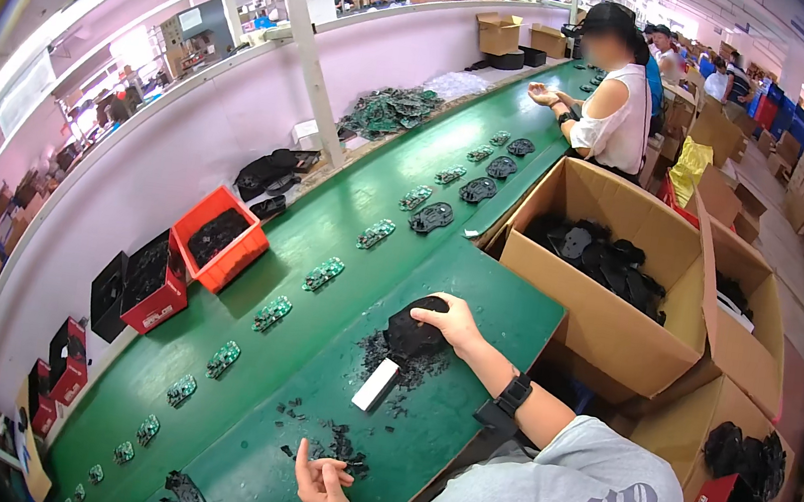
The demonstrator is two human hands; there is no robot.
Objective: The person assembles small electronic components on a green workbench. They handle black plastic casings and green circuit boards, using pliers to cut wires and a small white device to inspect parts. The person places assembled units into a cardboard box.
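My right hand [455, 326] grips the edge of a dark, rounded plastic housing [415, 329], which rests on the green work surface [506, 304] among many small black bits [372, 348]. Its exact kind is hard to make out. Beside the housing lies a white rectangular block [375, 384]. Nearer to me, my left hand [324, 490] is held with its fingers apart and nothing in them, close to loose black pieces [337, 449]. More black parts [181, 500] sit at the lower left edge of the surface.
A green conveyor belt [314, 311] carries a row of circuit boards [324, 274] and black housings [431, 218]. Right of me stands a cardboard box [574, 322] with black parts. An orange bin [237, 266] and red boxes line the far side. A co-worker [616, 102] stands farther along.
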